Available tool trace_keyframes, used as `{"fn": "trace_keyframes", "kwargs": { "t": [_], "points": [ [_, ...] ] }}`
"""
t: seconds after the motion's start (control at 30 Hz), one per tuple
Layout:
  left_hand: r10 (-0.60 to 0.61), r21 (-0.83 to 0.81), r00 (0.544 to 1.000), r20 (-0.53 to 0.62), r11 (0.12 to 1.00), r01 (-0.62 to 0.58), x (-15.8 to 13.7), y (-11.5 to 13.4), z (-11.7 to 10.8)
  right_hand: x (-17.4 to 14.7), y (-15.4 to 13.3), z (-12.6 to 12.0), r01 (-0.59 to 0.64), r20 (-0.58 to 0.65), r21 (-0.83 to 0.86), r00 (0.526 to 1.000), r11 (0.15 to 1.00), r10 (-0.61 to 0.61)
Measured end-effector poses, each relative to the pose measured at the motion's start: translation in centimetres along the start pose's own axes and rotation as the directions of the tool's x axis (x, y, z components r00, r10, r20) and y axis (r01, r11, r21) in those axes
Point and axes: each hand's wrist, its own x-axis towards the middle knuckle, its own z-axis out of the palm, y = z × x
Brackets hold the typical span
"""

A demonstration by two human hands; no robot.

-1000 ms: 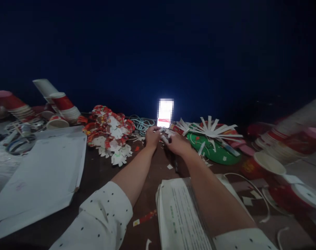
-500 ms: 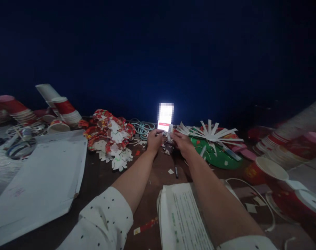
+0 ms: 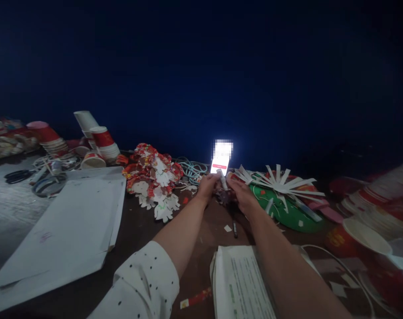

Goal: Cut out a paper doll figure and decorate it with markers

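Note:
Between my two hands is a small white tube (image 3: 224,182), held low in front of a brightly lit phone (image 3: 220,165). My left hand (image 3: 208,186) is closed, its fingertips against the tube's left side. From the other side, the pinched fingers of my right hand (image 3: 241,190) grip the same tube. Its exact kind is too small and blurred to tell. Just below the hands lies a dark crumpled bundle (image 3: 223,198), partly hidden. A black pen (image 3: 235,229) rests on the brown table nearer to me.
Red-and-white paper cut-outs (image 3: 154,177) pile up on the left, beside a large white board (image 3: 71,221). White paper strips (image 3: 281,184) lie over a green disc (image 3: 287,212) on the right. Stacked paper cups (image 3: 103,144) stand at both sides. Printed sheets (image 3: 241,279) lie in front.
The whole view has shifted, so things sit further right and slightly lower. The tube is tilted more, and my left fingertips have come up against it.

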Motion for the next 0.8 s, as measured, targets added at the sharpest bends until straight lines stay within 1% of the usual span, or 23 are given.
{"fn": "trace_keyframes", "kwargs": {
  "t": [0.13, 0.2, 0.27, 0.4, 0.57, 0.67, 0.73, 0.8],
  "points": [
    [-0.051, -0.184, 0.999, -0.015, 0.982, 0.047, -0.1, 0.4, 0.1, -0.2, -0.1, -0.1, -0.01, 0.016, 0.046, 1.0, 0.999, 0.009],
    [-0.047, -0.269, 0.999, -0.004, 0.962, 0.044, -0.1, 0.5, 0.0, -0.2, -0.1, -0.1, -0.019, -0.015, 0.042, 1.0, 0.999, 0.02],
    [-0.039, -0.322, 0.999, 0.017, 0.946, 0.042, -0.1, 0.6, 0.0, -0.1, -0.1, -0.1, -0.01, -0.047, 0.062, 0.999, 0.998, 0.013],
    [-0.047, -0.374, 0.999, 0.027, 0.926, 0.054, -0.2, 0.7, -0.1, -0.2, 0.1, 0.0, 0.055, -0.039, 0.113, 0.998, 0.992, -0.051],
    [-0.066, -0.387, 0.996, 0.06, 0.918, 0.085, -0.8, 1.1, 0.3, -0.3, 0.3, 0.1, 0.137, -0.141, 0.136, 0.983, 0.981, -0.118],
    [-0.078, -0.358, 0.993, 0.087, 0.928, 0.105, -1.1, 1.3, 0.5, -0.3, 0.2, 0.1, 0.178, -0.167, 0.144, 0.974, 0.973, -0.154],
    [-0.096, -0.324, 0.988, 0.12, 0.937, 0.13, -1.1, 1.2, 0.5, -0.3, 0.0, 0.1, 0.18, -0.182, 0.185, 0.972, 0.966, -0.147],
    [-0.114, -0.272, 0.977, 0.181, 0.949, 0.162, -1.1, 1.0, 0.6, -0.2, -0.1, 0.0, 0.169, -0.198, 0.248, 0.973, 0.954, -0.121]
  ]
}}
